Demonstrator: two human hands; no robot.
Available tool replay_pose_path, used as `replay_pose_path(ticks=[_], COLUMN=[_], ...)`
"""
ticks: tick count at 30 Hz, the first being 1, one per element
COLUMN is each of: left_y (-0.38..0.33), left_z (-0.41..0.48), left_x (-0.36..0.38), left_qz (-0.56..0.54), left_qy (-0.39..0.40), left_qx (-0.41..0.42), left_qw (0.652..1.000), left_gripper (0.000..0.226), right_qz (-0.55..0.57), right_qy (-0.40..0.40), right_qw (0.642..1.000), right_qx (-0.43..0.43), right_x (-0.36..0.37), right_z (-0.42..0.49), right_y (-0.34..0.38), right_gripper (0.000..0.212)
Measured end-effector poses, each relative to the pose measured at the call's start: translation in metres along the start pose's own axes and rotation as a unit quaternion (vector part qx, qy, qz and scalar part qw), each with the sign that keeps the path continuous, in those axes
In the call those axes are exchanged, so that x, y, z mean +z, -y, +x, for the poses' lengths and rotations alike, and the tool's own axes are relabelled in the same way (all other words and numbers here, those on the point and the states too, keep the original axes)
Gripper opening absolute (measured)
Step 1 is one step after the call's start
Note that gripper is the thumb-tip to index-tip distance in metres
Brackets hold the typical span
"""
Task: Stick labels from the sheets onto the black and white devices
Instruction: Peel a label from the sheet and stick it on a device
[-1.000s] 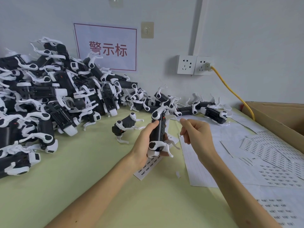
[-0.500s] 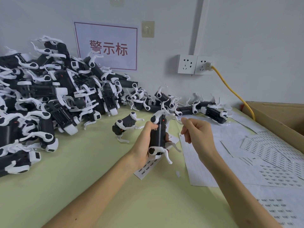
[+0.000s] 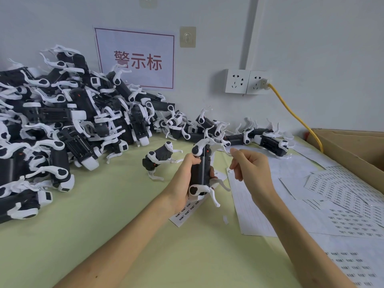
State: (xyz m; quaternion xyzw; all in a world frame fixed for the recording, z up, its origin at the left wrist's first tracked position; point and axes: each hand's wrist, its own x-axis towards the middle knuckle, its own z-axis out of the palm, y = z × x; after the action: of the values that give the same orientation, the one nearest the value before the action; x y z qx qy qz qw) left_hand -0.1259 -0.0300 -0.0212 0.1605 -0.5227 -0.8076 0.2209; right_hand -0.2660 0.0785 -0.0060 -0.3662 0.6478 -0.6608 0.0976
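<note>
Left hand (image 3: 182,183) wraps the device (image 3: 200,171) from its 9 o'clock side, thumb across the upper end, holding it clear of the table (image 3: 104,225) at centre frame.

Device long axis runs close to 12–6, top tipped slightly toward 1. There are white legs at both ends and a bare black body between them. The open black flank faces 3 o'clock.

Right hand (image 3: 251,169) sits just beside the device at its 3 o'clock, not touching. Its fingers are curled, with a small white label (image 3: 229,171) seemingly pinched at the tips; it is too small to be sure.

Judgement: the right hand is the nearer free one. The next move is a short travel toward 9 o'clock, laying the label along the 12–6 body.

Strip (image 3: 185,212) lies under the left wrist at 6. Sheets (image 3: 342,190) lie at 3–4. Pile (image 3: 62,132) of devices is at 9–10.
</note>
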Motion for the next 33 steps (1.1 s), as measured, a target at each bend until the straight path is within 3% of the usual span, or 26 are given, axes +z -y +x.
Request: replay_pose_path(ticks=[16,25,28,30,33], left_y=[-0.001,-0.001,-0.004,-0.006,-0.01], left_z=[-0.004,-0.003,-0.006,-0.007,-0.008], left_x=[0.003,0.003,0.003,0.002,0.002], left_qz=[0.004,-0.029,-0.016,0.043,0.129], left_qy=[-0.01,0.007,-0.005,-0.013,-0.011], left_qx=[0.02,-0.009,-0.038,-0.041,-0.033], left_qw=[1.0,1.0,0.999,0.998,0.991], left_gripper=[0.032,0.029,0.03,0.029,0.027], right_qz=[0.007,0.011,0.043,0.062,0.076], right_qy=[0.0,-0.022,-0.049,-0.018,0.122], right_qw=[1.0,1.0,0.998,0.998,0.989], right_qx=[0.001,-0.003,-0.003,0.012,0.045], right_x=[0.0,-0.002,-0.005,-0.008,-0.015], right_z=[0.0,-0.001,0.001,0.003,0.007], right_y=[0.002,-0.001,0.001,0.004,0.003], right_gripper=[0.052,0.05,0.039,0.024,0.051])
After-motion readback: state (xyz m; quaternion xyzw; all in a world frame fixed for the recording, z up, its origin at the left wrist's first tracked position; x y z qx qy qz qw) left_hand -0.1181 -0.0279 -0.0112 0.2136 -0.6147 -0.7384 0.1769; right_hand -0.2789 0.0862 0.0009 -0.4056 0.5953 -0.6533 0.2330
